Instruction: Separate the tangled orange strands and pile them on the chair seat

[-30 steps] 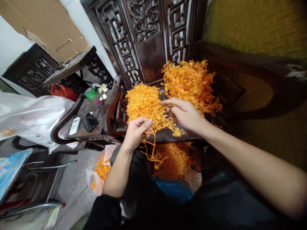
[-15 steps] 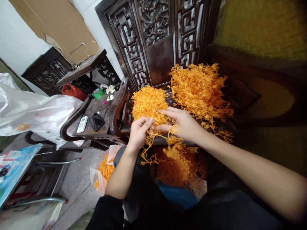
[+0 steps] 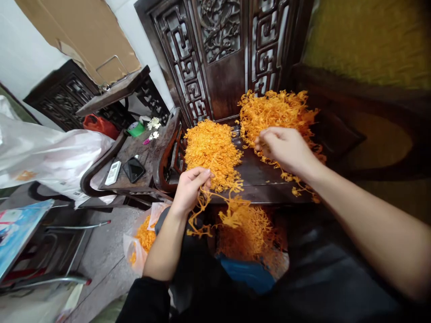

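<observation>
My left hand (image 3: 189,190) pinches a loose bunch of orange branching strands (image 3: 234,211), which hangs below the front edge of the dark wooden seat (image 3: 259,177). Just behind that hand lies a dense pile of short, curly orange pieces (image 3: 212,148). At the near side of a taller pile of long orange strands (image 3: 274,112), my right hand (image 3: 286,148) has its fingers curled together. Whatever may be between those fingers is hidden. Below the seat, more orange strands (image 3: 249,231) fill a blue container (image 3: 247,271) between my legs.
Left of the seat, a side table (image 3: 148,154) carries a black phone (image 3: 134,169), a white remote (image 3: 113,173), green tape (image 3: 136,129) and a red bag (image 3: 101,125). A plastic bag (image 3: 129,246) with orange pieces stands on the floor. Carved wooden panels (image 3: 225,85) rise behind.
My right hand has left my left hand and moved right to the taller pile, its fingers now curled. My left hand has shifted slightly left and down, still holding the strands.
</observation>
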`<move>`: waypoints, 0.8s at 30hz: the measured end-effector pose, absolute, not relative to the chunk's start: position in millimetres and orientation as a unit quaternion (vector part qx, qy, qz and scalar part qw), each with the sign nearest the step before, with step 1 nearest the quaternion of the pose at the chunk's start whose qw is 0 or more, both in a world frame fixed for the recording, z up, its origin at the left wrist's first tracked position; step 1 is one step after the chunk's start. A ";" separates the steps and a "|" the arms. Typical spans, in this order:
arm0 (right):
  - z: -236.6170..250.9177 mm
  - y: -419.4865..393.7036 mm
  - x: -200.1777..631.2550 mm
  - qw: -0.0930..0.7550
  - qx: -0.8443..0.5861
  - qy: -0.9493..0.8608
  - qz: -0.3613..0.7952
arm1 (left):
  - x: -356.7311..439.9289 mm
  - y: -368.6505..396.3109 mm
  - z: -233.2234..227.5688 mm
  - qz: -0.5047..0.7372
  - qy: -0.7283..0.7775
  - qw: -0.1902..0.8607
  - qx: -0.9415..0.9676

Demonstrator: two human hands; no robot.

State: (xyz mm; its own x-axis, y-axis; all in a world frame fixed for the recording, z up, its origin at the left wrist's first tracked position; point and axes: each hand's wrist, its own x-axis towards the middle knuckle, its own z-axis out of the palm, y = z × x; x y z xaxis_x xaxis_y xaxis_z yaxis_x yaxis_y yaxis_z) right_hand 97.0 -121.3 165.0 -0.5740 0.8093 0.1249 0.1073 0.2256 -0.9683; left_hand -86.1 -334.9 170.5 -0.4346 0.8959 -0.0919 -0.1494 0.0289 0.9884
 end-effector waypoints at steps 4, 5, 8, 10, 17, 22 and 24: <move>151.7 -139.8 82.8 0.266 -0.299 -0.673 0.622 | -86.2 -321.9 163.2 0.633 0.564 0.424 0.317; 148.7 -142.9 79.8 0.260 -0.292 -0.666 0.635 | -86.9 -319.4 162.3 0.639 0.561 0.426 0.309; 141.2 -143.5 73.7 0.251 -0.294 -0.622 0.681 | -89.8 -314.6 162.9 0.659 0.551 0.426 0.284; 138.2 -140.5 71.4 0.248 -0.292 -0.601 0.702 | -92.2 -313.1 164.7 0.669 0.544 0.426 0.274; 142.9 -150.1 70.8 0.194 -0.275 -0.582 0.741 | -94.7 -311.2 164.1 0.694 0.527 0.409 0.270; 149.0 -172.4 68.3 0.203 -0.227 -0.584 0.752 | -81.8 -310.5 160.8 0.628 0.573 0.438 0.293; 150.6 -178.1 67.2 0.200 -0.207 -0.618 0.732 | -77.6 -309.9 160.1 0.595 0.583 0.457 0.312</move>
